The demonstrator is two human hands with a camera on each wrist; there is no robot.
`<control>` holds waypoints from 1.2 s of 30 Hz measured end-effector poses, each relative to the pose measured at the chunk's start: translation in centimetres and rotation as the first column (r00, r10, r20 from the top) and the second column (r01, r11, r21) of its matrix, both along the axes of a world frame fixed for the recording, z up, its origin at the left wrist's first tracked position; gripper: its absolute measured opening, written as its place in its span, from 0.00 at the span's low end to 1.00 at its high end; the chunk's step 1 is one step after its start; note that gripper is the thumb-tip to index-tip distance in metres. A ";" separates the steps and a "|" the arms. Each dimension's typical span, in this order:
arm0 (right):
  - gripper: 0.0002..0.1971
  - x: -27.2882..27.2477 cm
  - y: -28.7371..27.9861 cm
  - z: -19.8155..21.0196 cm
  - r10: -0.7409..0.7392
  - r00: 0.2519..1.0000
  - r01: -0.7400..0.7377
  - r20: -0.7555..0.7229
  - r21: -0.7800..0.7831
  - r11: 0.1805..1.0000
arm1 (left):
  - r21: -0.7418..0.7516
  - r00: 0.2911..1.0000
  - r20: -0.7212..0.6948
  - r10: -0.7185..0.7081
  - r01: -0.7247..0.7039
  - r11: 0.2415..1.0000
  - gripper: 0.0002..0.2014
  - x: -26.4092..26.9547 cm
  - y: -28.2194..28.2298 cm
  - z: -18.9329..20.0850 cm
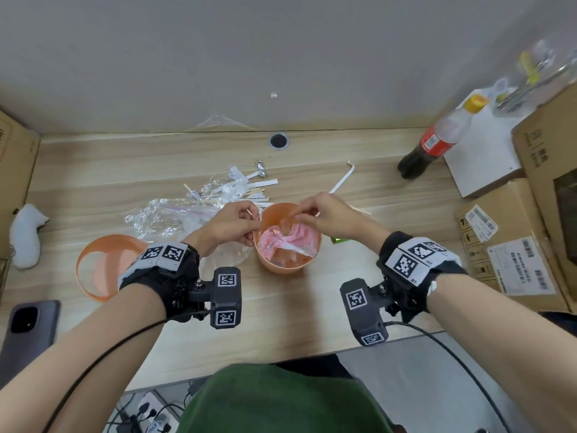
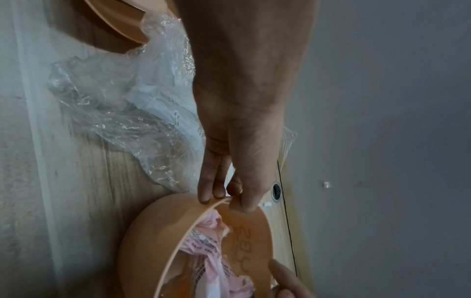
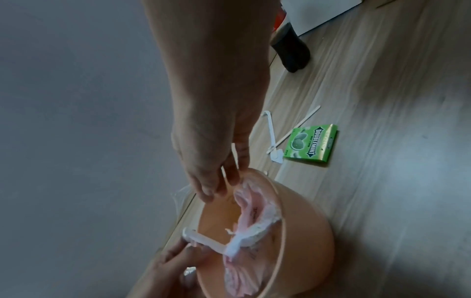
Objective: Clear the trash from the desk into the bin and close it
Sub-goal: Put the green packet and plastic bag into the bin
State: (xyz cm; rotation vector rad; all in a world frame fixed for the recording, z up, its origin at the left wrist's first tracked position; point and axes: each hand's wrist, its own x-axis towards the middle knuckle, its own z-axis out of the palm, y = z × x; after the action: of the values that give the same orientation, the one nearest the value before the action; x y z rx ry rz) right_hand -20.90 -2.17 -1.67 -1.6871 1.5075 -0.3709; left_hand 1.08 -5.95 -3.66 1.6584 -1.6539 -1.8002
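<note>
Head view: my left hand (image 1: pixel 231 223) pinches the near-left rim of the smooth orange plastic bin (image 1: pixel 282 267), mid-desk (image 1: pixel 281 317). My right hand (image 1: pixel 324 214) hangs over the bin's mouth, fingertips drawn together; can't tell if they hold anything. Crinkly pink wrapper (image 1: pixel 281 242) inside. Round orange lid (image 1: pixel 93 270) lies left.

Left wrist view: thumb inside, fingers (image 2: pixel 211 181) outside the thin rim. Clear crumpled bag (image 2: pixel 122 104) beside.

Right wrist view: fingers narrow, w/ green gum box (image 3: pixel 309 143) nearby.
</note>
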 end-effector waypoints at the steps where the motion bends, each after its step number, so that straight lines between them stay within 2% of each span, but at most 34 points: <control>1: 0.10 0.0 0.2 -0.1 -0.040 0.999 0.040 0.015 -0.004 0.999 | 0.001 1.000 -0.007 0.003 -0.003 1.000 0.06 0.1 0.0 0.0; 5: 0.10 -2.0 0.8 -1.7 -0.355 0.921 0.356 0.158 0.022 0.934 | -0.001 0.999 -0.031 0.015 -0.015 1.000 0.06 0.9 0.1 -0.1; 6: 0.10 -2.9 1.0 -2.6 -0.414 0.902 0.417 0.123 0.004 0.909 | -0.001 0.999 -0.037 0.019 -0.019 1.000 0.07 1.1 0.2 -0.1; 8: 0.12 -4.8 1.3 -4.6 -0.497 0.867 0.496 -0.042 -0.028 0.868 | 0.002 0.999 -0.047 0.026 -0.025 1.000 0.08 1.4 0.3 -0.1; 9: 0.15 -5.8 1.5 -5.8 -0.506 0.850 0.511 -0.145 0.000 0.860 | 0.006 0.999 -0.048 0.026 -0.026 1.000 0.09 1.5 0.3 -0.1; 11: 0.28 -6.8 2.4 -7.5 -0.480 0.819 0.537 -0.314 0.125 0.834 | 0.012 0.999 -0.043 0.023 -0.022 1.000 0.10 1.8 0.3 0.0; 13: 0.39 -6.8 2.8 -8.7 -0.484 0.799 0.575 -0.356 0.218 0.789 | 0.013 0.999 -0.037 0.019 -0.018 1.000 0.11 2.2 0.3 0.0; 15: 0.44 -6.0 2.7 -9.8 -0.485 0.784 0.589 -0.387 0.220 0.778 | 0.015 0.999 -0.030 0.021 -0.020 1.000 0.10 2.6 0.4 0.0; 17: 0.44 -5.2 2.5 -10.5 -0.463 0.767 0.578 -0.444 0.167 0.799 | 0.018 0.999 -0.025 0.021 -0.021 1.000 0.10 2.7 0.4 0.0; 20: 0.33 -4.2 2.5 -11.0 -0.430 0.751 0.537 -0.501 0.085 0.839 | 0.023 1.000 -0.019 0.019 -0.019 1.000 0.10 2.8 0.6 -0.2; 22: 0.30 -4.0 2.3 -10.9 -0.464 0.778 0.550 -0.424 0.103 0.829 | 0.036 0.999 -0.024 0.022 -0.021 0.999 0.11 2.8 0.6 -0.4; 24: 0.29 -3.9 1.6 -9.3 -0.550 0.816 0.573 -0.179 0.124 0.810 | 0.059 0.999 -0.039 0.019 -0.016 0.998 0.11 2.6 0.4 -0.4; 26: 0.27 -3.7 0.7 -6.3 -0.572 0.812 0.562 0.114 0.107 0.820 | 0.082 0.998 -0.055 0.016 -0.011 0.997 0.12 2.4 0.1 -0.4; 28: 0.23 -3.1 0.0 -2.5 -0.495 0.822 0.492 0.281 0.087 0.866 | 0.107 0.997 -0.074 0.016 -0.008 0.994 0.12 2.1 -0.1 -0.4; 30: 0.20 -2.4 -0.4 0.5 -0.299 0.908 0.298 0.294 0.050 0.953 | 0.114 0.996 -0.084 0.005 0.004 0.993 0.12 1.6 -0.5 -0.2; 32: 0.18 -1.8 -0.2 1.5 0.003 0.992 -0.008 0.128 0.039 0.999 | 0.113 0.996 -0.090 0.006 0.005 0.994 0.10 1.3 -0.7 0.0; 33: 0.18 -1.5 0.0 1.3 0.160 0.987 -0.159 -0.011 0.040 0.986 | 0.112 0.996 -0.092 0.010 0.000 0.994 0.09 1.2 -0.7 0.0; 34: 0.19 -1.2 0.1 1.0 0.276 0.949 -0.272 -0.151 0.048 0.961 | 0.110 0.995 -0.095 0.012 -0.002 0.994 0.08 1.1 -0.7 0.1; 36: 0.20 -0.1 -0.2 0.9 0.336 0.881 -0.344 -0.334 0.036 0.938 | 0.111 0.995 -0.100 0.013 -0.002 0.994 0.07 0.9 -0.7 0.2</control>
State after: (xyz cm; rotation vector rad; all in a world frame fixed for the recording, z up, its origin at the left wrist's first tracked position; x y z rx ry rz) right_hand -21.00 -2.41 -0.80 -2.0684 1.4007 0.0946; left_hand 2.01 -6.61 -3.42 1.5852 -1.5305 -1.9702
